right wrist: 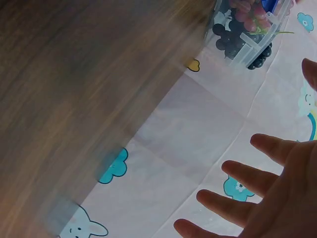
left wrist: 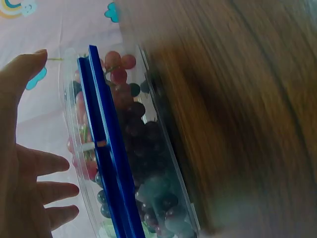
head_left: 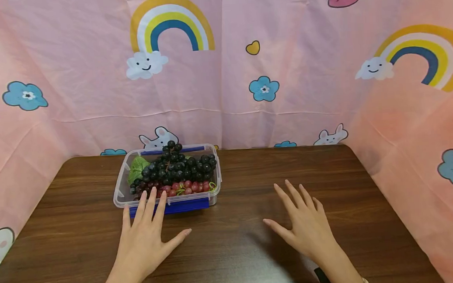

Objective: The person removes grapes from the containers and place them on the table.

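Tub (head_left: 122, 184): black grapes (head_left: 178, 171), red grapes (head_left: 188, 188), leaf (head_left: 136, 168). Left grip (head_left: 142, 241), right grip (head_left: 308, 227) splayed, empty.

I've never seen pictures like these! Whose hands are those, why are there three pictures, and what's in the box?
There's no robot here, just a person's bare left hand and right hand. The big picture comes from a camera on the person's head, looking forward and down. The two smaller ones come from cameras on each wrist. On the brown table sits a clear box with dark grapes, red grapes and a green leaf. The left hand is near the box, fingers spread. Neither hand holds anything.
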### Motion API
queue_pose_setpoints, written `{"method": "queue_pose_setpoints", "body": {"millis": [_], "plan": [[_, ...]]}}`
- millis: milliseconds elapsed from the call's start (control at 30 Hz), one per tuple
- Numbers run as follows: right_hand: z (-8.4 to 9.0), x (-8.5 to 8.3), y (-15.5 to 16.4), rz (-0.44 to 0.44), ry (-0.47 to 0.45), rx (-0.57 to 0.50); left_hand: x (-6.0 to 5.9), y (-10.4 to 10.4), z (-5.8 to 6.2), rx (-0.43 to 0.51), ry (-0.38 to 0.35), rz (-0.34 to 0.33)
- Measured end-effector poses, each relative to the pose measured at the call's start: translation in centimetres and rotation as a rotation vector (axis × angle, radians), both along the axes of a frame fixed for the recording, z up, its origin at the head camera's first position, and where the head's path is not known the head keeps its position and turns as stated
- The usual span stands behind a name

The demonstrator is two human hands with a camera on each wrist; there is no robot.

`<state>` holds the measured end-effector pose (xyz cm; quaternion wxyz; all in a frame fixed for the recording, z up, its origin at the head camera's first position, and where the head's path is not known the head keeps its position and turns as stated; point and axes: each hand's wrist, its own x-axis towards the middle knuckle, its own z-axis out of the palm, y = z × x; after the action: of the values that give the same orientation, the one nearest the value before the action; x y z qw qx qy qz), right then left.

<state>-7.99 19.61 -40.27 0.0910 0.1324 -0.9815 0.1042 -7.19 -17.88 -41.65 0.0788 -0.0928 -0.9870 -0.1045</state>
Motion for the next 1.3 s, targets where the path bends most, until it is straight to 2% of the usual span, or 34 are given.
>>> {"method": "queue_pose_setpoints", "body": {"millis": [300, 767, 1300], "plan": [[0.8, -0.7, -0.4, 0.063, 0.027, 0.008, -0.9, -1.5, 0.6, -0.012, -0.021, -0.005], [2.4, -2.6, -1.7, 0.201, 0.064, 0.024, -2.9, -4.3, 1.3, -0.009, -0.009, 0.020], [3.3, -5.3, -4.2, 0.335, 0.026, 0.008, -5.8, -7.7, 0.8, -0.033, -0.038, 0.024]]}}
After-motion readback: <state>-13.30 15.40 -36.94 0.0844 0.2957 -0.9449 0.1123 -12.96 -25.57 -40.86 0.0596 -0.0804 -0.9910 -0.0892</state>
